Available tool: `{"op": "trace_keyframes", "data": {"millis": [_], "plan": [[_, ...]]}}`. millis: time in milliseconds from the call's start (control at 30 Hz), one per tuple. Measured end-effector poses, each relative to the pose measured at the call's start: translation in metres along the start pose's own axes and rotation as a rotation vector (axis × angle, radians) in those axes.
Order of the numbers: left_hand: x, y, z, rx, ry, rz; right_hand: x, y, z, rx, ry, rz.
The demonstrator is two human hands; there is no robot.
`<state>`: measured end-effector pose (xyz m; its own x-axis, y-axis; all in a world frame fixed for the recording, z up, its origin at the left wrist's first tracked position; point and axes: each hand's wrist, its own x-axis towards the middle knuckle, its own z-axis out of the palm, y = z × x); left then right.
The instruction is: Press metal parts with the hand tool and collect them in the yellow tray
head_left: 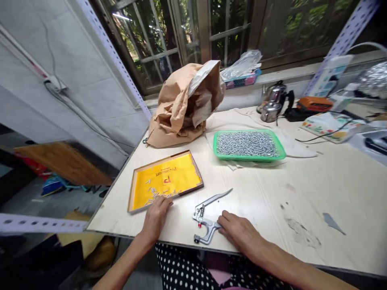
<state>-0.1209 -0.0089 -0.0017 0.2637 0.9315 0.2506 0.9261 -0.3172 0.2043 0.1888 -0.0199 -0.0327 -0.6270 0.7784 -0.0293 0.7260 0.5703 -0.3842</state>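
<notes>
My left hand [156, 217] rests on the table at the near edge of a shallow yellow-lined tray [165, 180], its fingertips at the small metal pieces scattered along the tray's front. The fingers are curled together; what they hold, if anything, is hidden. My right hand [237, 229] lies on the table with its fingers bent, touching the lower handle of a metal hand press plier [205, 219] that lies flat between both hands. A green tray [248, 144] full of small metal pieces stands further back.
A crumpled brown paper bag [186, 102] sits at the back left of the table. A metal kettle [273, 100], an orange device [314, 104], cables and papers lie at the back right. The table's near edge [127, 235] runs under my wrists.
</notes>
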Motion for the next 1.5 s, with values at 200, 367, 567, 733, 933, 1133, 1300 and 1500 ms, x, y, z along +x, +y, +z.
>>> {"op": "trace_keyframes", "data": {"millis": [200, 367, 567, 733, 933, 1133, 1300, 1500], "plan": [[-0.017, 0.024, -0.004, -0.053, -0.037, 0.035, -0.005, 0.0, 0.007, -0.077, 0.115, -0.05], [-0.024, 0.026, 0.019, -0.125, -0.124, -0.043, -0.008, 0.002, 0.014, -0.101, 0.185, -0.051], [-0.033, 0.026, 0.022, -0.013, -0.142, -0.059, -0.009, 0.005, 0.017, -0.101, 0.21, -0.061], [-0.023, 0.048, 0.011, -0.258, -0.152, -0.221, -0.01, 0.003, 0.011, -0.087, 0.196, -0.063], [-0.007, 0.091, 0.012, -0.809, -0.405, -0.718, -0.009, 0.002, 0.007, -0.083, 0.17, -0.061], [-0.002, 0.102, 0.013, -0.721, -0.45, -0.736, -0.009, 0.002, 0.006, -0.072, 0.163, -0.055], [0.002, 0.101, 0.012, -0.662, -0.532, -0.738, -0.009, 0.002, 0.0, -0.052, 0.122, -0.046], [0.007, 0.101, 0.012, -0.612, -0.635, -0.743, -0.009, 0.0, 0.0, -0.036, 0.113, -0.04]]}}
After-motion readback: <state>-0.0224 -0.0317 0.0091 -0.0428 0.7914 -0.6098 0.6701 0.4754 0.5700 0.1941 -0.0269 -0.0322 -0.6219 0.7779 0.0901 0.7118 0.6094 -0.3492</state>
